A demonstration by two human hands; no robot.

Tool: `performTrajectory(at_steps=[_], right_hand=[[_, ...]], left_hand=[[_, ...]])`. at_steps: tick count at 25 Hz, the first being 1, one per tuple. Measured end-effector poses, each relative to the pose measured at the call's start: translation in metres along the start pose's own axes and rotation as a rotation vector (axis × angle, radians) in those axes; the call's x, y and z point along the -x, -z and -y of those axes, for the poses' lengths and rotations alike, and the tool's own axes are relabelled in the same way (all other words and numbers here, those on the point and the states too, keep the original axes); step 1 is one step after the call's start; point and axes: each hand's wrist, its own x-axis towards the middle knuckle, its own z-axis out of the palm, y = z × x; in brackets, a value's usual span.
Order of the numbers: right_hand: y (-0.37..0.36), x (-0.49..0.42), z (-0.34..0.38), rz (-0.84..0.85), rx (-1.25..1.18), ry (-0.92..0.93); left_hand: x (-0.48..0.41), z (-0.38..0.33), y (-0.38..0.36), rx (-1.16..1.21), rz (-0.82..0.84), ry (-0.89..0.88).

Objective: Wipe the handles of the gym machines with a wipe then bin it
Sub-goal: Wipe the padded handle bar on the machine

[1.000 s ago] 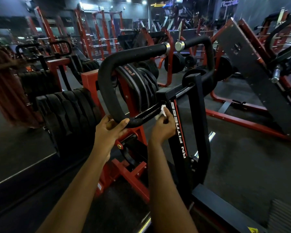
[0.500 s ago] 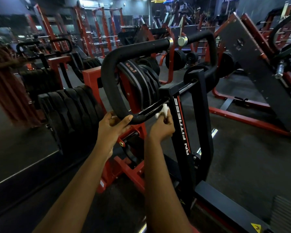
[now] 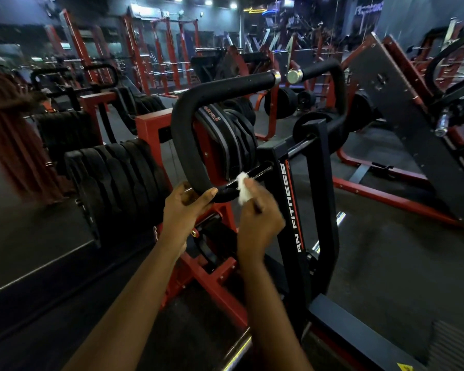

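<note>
A black padded handle (image 3: 184, 140) curves up and over from the machine's black upright (image 3: 289, 199) marked RN FITNESS. My left hand (image 3: 184, 207) grips the lower bend of this handle, thumb over the top. My right hand (image 3: 257, 218) is shut on a small white wipe (image 3: 243, 187), which touches the shiny black bar just right of my left thumb. A second padded handle (image 3: 335, 84) mirrors the first on the right side of the upright.
Black weight plates (image 3: 118, 178) hang on a red frame (image 3: 148, 129) to the left. A grey footplate on a red leg-press frame (image 3: 402, 108) stands at the right. Red racks (image 3: 137, 49) line the back. Dark rubber floor (image 3: 386, 250) surrounds the machine.
My right hand has slid left and down along the bar with the wipe, closer to my left hand. The left hand keeps its grip on the handle.
</note>
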Motion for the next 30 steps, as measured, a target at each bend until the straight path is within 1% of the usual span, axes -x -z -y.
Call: performTrajectory(at_steps=[2, 3, 4, 6, 9, 11, 13, 15, 18, 20, 22, 23, 25, 27, 30], right_hand=[[0.005, -0.029, 0.006, 0.117, 0.162, 0.056], [0.007, -0.042, 0.010, 0.230, 0.280, 0.072], [0.006, -0.047, 0.010, 0.321, 0.409, 0.125], [0.004, -0.033, 0.008, 0.441, 0.610, 0.339], [0.004, -0.012, 0.009, 0.523, 0.632, 0.538], [0.010, -0.028, 0.009, 0.610, 0.681, 0.701], [0.017, -0.056, 0.007, 0.745, 0.802, 0.878], [0.018, -0.092, 0.006, 0.881, 0.951, 0.992], [0.010, -0.131, 0.010, 1.056, 1.177, 1.007], [0.001, -0.135, 0.010, 1.098, 1.235, 1.008], [-0.009, -0.125, 0.013, 1.168, 1.140, 0.995], [-0.011, -0.118, 0.016, 1.240, 1.055, 0.993], [-0.012, -0.117, 0.021, 1.374, 0.975, 1.012], [-0.009, -0.134, 0.024, 1.411, 0.985, 1.023], [-0.008, -0.166, 0.023, 1.433, 1.109, 0.904]], left_hand=[[0.001, 0.000, -0.002, -0.020, -0.004, -0.005], [0.002, 0.000, -0.001, -0.035, -0.008, -0.009], [0.002, -0.001, -0.001, -0.055, -0.014, -0.011], [0.002, -0.002, 0.001, -0.107, -0.025, -0.026], [0.006, -0.005, -0.001, -0.152, -0.068, -0.072], [0.005, -0.005, -0.005, -0.176, -0.116, -0.098], [0.003, -0.006, -0.005, -0.195, -0.147, -0.109], [0.002, -0.007, -0.003, -0.218, -0.144, -0.103], [0.001, -0.009, 0.000, -0.273, -0.139, -0.116], [0.000, -0.009, 0.001, -0.303, -0.133, -0.130], [-0.001, -0.007, 0.002, -0.303, -0.127, -0.143], [-0.002, -0.006, 0.002, -0.300, -0.123, -0.153], [-0.002, -0.005, 0.002, -0.306, -0.118, -0.172], [-0.002, -0.005, 0.002, -0.313, -0.122, -0.184], [-0.002, -0.005, 0.003, -0.323, -0.126, -0.190]])
